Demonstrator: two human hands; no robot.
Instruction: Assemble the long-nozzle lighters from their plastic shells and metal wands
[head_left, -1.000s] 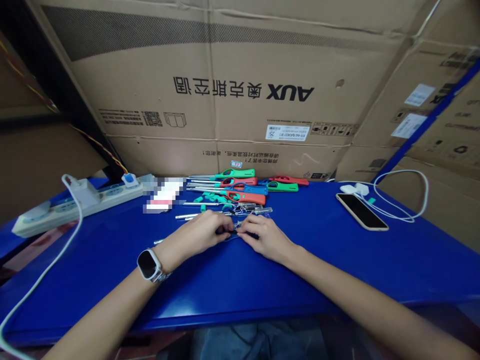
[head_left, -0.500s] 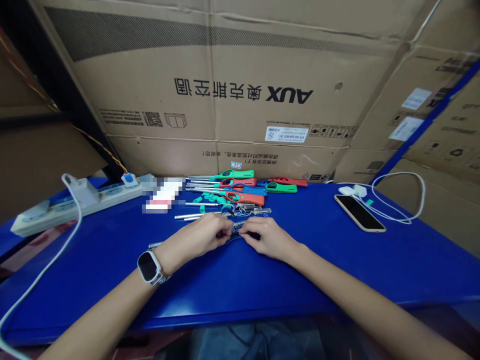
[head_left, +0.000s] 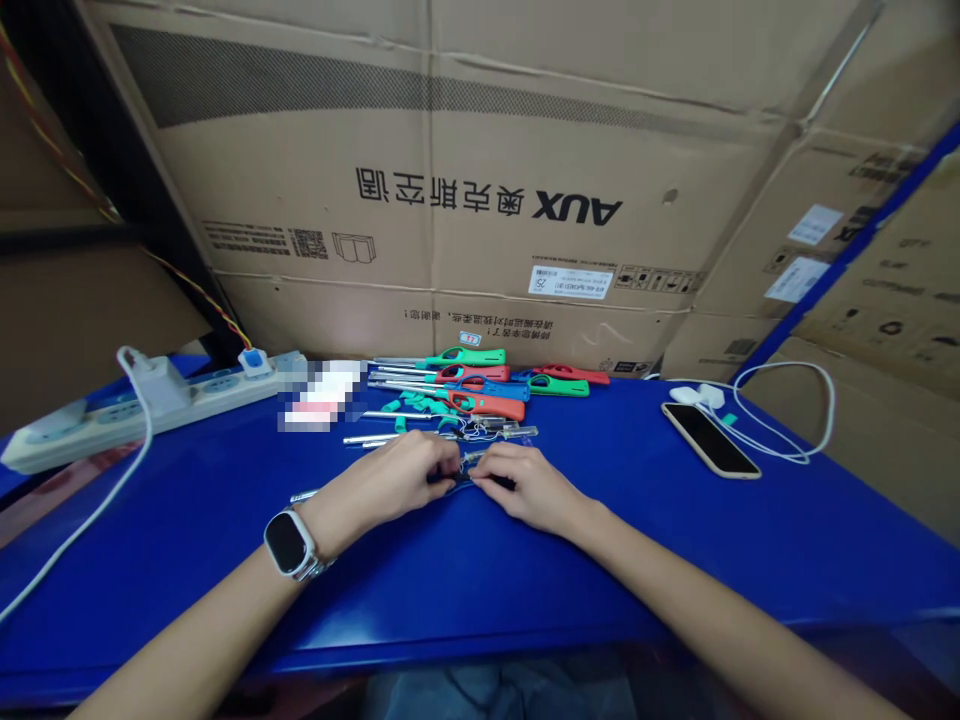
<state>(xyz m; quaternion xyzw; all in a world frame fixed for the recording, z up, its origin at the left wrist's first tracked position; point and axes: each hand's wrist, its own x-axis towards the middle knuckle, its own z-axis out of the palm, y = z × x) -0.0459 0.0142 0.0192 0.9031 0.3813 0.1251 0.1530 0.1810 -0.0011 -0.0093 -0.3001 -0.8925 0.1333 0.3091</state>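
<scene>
My left hand (head_left: 405, 472), with a watch on its wrist, is closed in a pinch close to my right hand (head_left: 529, 485). Right fingertips press together on a small black part, with a thin wire beside it. What the left fingers pinch is hidden. A metal tube end (head_left: 304, 495) shows from behind the left wrist. Just beyond the hands lie lighter innards with clear fuel tanks (head_left: 520, 432) and white wires, and metal tubes (head_left: 364, 440). Farther back are small green plastic pieces (head_left: 424, 403) and several long-nosed gas lighters, among them an orange lighter (head_left: 487, 403) and a green lighter (head_left: 469, 357).
On the right a phone (head_left: 711, 440) lies by a white charger (head_left: 705, 397) and cable. A power strip (head_left: 105, 420) with plugs stands at the left. A large cardboard box (head_left: 480, 130) walls off the back of the blue table (head_left: 480, 590).
The view has shifted slightly. Both hands stay pinched together at nearly the same spot, the right fingertips now a little nearer the left ones.
</scene>
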